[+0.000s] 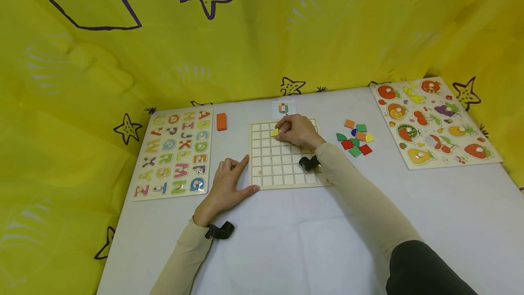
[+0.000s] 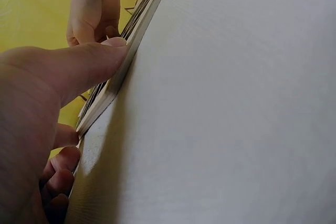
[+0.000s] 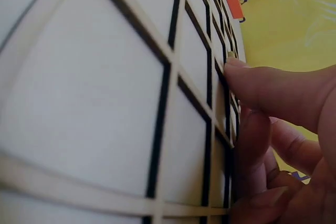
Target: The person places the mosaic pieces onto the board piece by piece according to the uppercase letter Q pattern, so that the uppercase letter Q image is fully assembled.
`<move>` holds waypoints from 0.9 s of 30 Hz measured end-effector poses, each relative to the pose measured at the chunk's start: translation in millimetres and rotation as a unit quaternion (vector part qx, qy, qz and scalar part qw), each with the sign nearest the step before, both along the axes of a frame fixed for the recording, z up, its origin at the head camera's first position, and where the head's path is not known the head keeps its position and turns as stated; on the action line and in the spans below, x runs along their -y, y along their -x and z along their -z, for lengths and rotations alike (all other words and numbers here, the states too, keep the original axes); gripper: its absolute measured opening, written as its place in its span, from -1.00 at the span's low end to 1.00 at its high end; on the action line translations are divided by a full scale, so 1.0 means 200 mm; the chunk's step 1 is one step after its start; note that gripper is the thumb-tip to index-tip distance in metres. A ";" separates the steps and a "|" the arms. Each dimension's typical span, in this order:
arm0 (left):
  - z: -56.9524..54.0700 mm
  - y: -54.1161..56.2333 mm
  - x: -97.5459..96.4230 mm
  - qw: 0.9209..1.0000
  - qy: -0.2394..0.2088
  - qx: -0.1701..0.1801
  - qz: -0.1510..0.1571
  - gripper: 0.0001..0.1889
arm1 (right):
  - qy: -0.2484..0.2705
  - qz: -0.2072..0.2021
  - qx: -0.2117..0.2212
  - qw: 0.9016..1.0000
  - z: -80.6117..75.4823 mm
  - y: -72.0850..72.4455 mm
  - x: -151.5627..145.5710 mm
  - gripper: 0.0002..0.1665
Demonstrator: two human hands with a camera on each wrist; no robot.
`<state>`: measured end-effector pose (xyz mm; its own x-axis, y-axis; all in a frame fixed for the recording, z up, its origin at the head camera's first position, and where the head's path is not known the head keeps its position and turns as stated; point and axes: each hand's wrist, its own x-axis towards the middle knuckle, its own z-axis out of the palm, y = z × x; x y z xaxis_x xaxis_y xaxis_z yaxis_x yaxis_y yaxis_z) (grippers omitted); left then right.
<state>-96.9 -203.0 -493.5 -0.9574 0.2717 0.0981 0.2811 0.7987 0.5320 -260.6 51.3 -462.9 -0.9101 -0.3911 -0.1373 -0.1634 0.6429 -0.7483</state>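
A wooden grid board [image 1: 267,167] lies in the middle of the white table. My right hand [image 1: 296,130] pinches a yellow piece [image 1: 274,133] over one of its upper cells. In the right wrist view, the thumb and fingers [image 3: 273,90] hide most of that piece [image 3: 231,54]. At the board's near left corner is my left hand [image 1: 226,185]. Its thumb [image 2: 100,59] touches the near edge and its extended index finger touches the left edge, while the other fingers are curled. A small card [image 1: 283,109] with a coloured pattern lies behind the board.
Loose coloured pieces [image 1: 355,151] lie right of the board. An orange block [image 1: 221,122] stands left of it. An alphabet puzzle board [image 1: 172,154] is at the left, a fruit puzzle board [image 1: 434,124] at the right. A yellow patterned cloth [image 1: 254,49] hangs behind.
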 end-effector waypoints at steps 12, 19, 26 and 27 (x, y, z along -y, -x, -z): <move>0.00 0.00 0.00 1.000 0.003 0.015 -0.001 -0.02 | 0.001 0.015 0.022 1.000 -0.01 0.00 0.00 -0.66; 0.00 -0.01 0.00 1.000 0.003 0.010 -0.007 -0.03 | -0.002 0.006 0.015 1.000 0.01 0.00 0.00 -0.67; 0.00 -0.01 0.00 1.000 0.001 0.021 -0.004 -0.01 | 0.009 -0.003 0.016 1.000 0.00 -0.01 -0.01 -0.58; 0.00 -0.01 0.00 1.000 0.000 0.020 -0.005 -0.01 | 0.016 -0.007 0.016 1.000 0.00 -0.01 -0.02 -0.56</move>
<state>-95.9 -202.2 -493.7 -0.9632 0.2622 0.0595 0.2516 0.8010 0.5432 -259.5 54.7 -462.9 -0.9000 -0.4079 -0.1538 -0.1477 0.6172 -0.7728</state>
